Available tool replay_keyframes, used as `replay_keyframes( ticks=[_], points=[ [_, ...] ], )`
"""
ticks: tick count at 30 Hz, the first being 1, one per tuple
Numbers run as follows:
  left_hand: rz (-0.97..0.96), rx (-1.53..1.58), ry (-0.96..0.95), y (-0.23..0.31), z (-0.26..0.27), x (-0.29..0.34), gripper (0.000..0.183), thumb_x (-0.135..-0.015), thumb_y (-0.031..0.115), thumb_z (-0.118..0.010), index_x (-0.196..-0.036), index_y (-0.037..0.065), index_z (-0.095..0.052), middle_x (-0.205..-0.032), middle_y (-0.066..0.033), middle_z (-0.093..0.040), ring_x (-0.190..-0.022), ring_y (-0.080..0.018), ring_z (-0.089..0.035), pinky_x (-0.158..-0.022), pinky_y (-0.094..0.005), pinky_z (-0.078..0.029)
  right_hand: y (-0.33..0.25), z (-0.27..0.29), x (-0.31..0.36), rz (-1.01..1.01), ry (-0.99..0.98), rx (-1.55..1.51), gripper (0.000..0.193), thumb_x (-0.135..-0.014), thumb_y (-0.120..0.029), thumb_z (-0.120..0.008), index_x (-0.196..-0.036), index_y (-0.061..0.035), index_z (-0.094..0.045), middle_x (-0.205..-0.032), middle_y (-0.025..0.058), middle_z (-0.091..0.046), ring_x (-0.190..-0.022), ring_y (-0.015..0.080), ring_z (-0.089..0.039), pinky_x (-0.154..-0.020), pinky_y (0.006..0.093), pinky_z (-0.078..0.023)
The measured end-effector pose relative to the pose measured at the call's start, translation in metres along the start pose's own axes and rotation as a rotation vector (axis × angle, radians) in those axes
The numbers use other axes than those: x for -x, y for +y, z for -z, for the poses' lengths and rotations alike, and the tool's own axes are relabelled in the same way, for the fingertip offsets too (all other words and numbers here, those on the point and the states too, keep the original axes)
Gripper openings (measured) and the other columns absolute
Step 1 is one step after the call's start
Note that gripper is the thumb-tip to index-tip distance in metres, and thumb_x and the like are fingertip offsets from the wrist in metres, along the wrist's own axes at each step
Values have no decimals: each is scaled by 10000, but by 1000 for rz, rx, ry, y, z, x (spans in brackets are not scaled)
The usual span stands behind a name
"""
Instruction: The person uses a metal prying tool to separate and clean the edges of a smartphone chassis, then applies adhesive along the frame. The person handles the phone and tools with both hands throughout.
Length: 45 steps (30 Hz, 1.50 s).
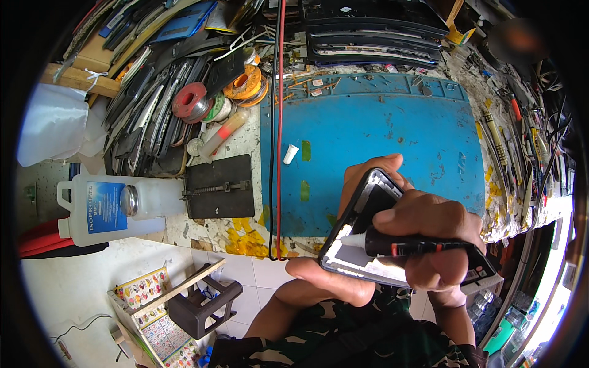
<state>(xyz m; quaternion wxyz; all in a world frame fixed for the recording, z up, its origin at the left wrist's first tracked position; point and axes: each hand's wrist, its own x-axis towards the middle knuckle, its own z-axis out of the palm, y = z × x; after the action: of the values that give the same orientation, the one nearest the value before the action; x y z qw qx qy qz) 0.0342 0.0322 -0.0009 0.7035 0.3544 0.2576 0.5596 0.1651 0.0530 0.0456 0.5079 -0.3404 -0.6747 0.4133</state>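
Over the near edge of the work mat, my left hand [334, 283] grips a phone frame [362, 265] from below, its thumb along the near side and its fingers behind the far side. The frame is tilted, with a dark rim and pale patches inside. My right hand [432, 227] is closed round a black glue tube [399, 247] with a white nozzle [353, 240]. The nozzle points left, close to the frame's inner edge; whether it touches I cannot tell. A small white cap [291, 154] lies on the blue mat [380, 129].
Left of the mat lie a black plate [219, 187], a solvent jug [104, 211] and solder spools [189, 101]. Red and black cables [280, 122] cross the mat's left side. Stacked phone parts [144, 116] and laptops [374, 37] line the back; tools [494, 138] crowd the right.
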Motion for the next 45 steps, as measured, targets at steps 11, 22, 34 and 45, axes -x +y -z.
replay_keyframes(
  ticks=[11,22,34,45],
  points=[
    [51,-22,38,6,-5,2,873,-879,533,-664,-1473,21,-281,-1213,-138,-499,-1176,-247,-515,-1031,-372,-413,38,5,21,173,86,-158,529,-906,-482,-663,-932,46,-654,-878,177,-707,-732,284,-684,-691,411,-549],
    [-4,92,-13,0,-1,-1,734,-936,469,-639,-1477,91,-319,-1202,-122,-519,-1134,-243,-543,-1009,-397,-440,23,3,0,261,-60,-89,581,-943,-534,-564,-947,40,-656,-829,176,-709,-655,272,-677,-593,385,-543],
    [1,18,-18,1,-1,2,611,-996,380,-569,-1459,53,-340,-1188,-97,-539,-1108,-206,-550,-1042,-382,-433,2,0,2,83,11,30,451,-929,-407,-639,-930,44,-657,-889,175,-709,-754,280,-685,-750,429,-552],
    [-15,30,-24,-3,-1,2,633,-981,373,-596,-1452,44,-333,-1192,-108,-533,-1096,-204,-547,-1012,-367,-448,6,-1,5,87,14,-25,436,-931,-388,-635,-949,47,-653,-894,166,-702,-756,285,-680,-843,501,-538]
  ],
)
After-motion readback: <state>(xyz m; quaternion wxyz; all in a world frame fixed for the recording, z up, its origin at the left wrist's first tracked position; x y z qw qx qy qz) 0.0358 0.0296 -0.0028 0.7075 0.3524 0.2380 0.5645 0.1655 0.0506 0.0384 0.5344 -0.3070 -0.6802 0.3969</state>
